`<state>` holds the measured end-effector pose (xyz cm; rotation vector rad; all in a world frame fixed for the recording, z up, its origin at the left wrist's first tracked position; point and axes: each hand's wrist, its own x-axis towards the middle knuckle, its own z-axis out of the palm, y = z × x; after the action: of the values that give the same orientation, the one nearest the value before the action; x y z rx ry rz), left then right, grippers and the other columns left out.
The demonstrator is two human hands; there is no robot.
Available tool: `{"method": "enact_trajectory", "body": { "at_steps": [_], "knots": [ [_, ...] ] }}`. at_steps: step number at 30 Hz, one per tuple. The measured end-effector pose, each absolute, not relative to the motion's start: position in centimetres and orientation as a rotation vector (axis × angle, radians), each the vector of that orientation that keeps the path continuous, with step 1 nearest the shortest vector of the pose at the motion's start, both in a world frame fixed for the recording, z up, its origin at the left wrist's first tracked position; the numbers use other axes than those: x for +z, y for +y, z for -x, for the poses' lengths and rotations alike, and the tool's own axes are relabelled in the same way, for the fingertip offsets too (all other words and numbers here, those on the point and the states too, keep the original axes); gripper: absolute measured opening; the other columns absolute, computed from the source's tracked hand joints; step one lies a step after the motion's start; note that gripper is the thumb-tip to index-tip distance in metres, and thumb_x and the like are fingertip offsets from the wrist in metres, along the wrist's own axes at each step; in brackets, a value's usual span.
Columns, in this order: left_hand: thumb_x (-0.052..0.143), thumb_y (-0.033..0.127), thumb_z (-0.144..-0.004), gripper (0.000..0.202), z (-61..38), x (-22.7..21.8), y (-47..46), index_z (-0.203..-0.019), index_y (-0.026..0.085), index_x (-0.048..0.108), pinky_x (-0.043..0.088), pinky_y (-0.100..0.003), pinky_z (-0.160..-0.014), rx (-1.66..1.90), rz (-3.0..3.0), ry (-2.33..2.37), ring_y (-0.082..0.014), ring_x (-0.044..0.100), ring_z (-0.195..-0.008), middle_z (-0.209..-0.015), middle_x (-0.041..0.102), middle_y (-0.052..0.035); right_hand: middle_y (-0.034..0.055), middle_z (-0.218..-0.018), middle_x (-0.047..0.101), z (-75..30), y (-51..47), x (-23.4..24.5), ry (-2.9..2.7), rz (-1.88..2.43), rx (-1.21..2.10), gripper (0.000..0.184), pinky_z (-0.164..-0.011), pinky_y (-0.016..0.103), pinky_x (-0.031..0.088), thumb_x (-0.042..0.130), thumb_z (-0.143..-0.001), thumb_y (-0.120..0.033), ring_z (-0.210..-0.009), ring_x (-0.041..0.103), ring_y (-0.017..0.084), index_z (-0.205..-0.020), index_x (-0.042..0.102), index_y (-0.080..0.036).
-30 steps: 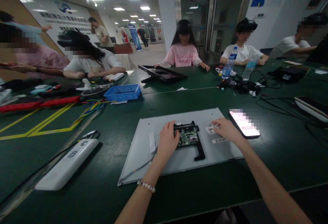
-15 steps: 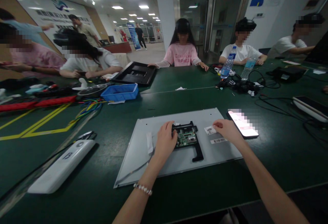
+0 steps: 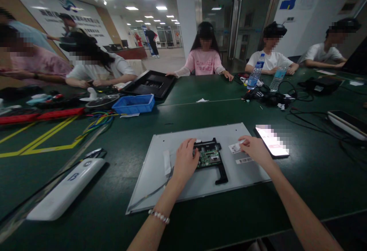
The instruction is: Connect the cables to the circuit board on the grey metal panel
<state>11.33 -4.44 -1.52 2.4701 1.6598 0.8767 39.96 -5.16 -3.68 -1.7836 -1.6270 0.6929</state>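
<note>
A grey metal monitor back panel lies flat on the green table in front of me. A green circuit board in a black plastic frame sits at its middle. My left hand rests on the board's left edge, fingers curled over it. My right hand lies on the panel's right part, fingertips pinched at a small white label. A barcode sticker lies just below that hand.
A lit phone lies right of the panel. A white casing sits at the left, a blue bin and coloured cables behind it. Bottles, black cables and another monitor are to the right. Several people sit around the table.
The person in pink opposite tilted a black monitor shell and laid it to the left. My hands stay on the board and label, shifted only slightly.
</note>
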Motion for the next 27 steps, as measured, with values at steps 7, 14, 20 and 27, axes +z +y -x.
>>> {"method": "enact_trajectory", "body": {
  "at_steps": [7,14,20,27],
  "knots": [
    [0.044,0.014,-0.084,0.033,-11.3,-1.5,-4.5,-0.117,0.019,0.047,0.039,-0.041,-0.097,0.872,-2.469,1.659,-0.0235,0.048,-0.112,-0.118,0.052,-0.0086,0.0031,-0.084,0.07,-39.8,-5.3,-3.4,-1.711,1.799,0.607,0.023,-0.069,0.026,0.047,0.055,-0.077,-0.026,-0.077,0.066,0.017,-0.095,0.068,-0.022],
    [0.044,0.015,-0.085,0.032,-11.3,-1.4,-4.6,-0.116,0.019,0.047,0.039,-0.04,-0.096,0.869,-2.462,1.651,-0.0235,0.049,-0.111,-0.117,0.053,-0.0084,0.0008,-0.075,0.07,-39.2,-5.7,-2.8,-1.672,1.78,0.572,0.021,-0.066,0.025,0.046,0.054,-0.077,-0.026,-0.072,0.065,0.017,-0.094,0.065,-0.023],
    [0.043,0.015,-0.086,0.031,-11.4,-1.4,-4.6,-0.116,0.02,0.047,0.039,-0.04,-0.096,0.865,-2.466,1.659,-0.0235,0.05,-0.11,-0.117,0.053,-0.0083,0.0,-0.074,0.07,-38.9,-5.9,-2.7,-1.653,1.783,0.587,0.023,-0.064,0.024,0.045,0.053,-0.077,-0.024,-0.07,0.065,0.016,-0.097,0.064,-0.024],
    [0.044,0.016,-0.086,0.031,-11.4,-1.2,-4.6,-0.116,0.019,0.047,0.039,-0.04,-0.096,0.834,-2.463,1.666,-0.0233,0.049,-0.109,-0.116,0.053,-0.0083,0.001,-0.08,0.07,-38.8,-5.9,-2.7,-1.689,1.812,0.51,0.023,-0.064,0.024,0.045,0.053,-0.077,-0.024,-0.073,0.065,0.016,-0.097,0.065,-0.026]
  ]
}}
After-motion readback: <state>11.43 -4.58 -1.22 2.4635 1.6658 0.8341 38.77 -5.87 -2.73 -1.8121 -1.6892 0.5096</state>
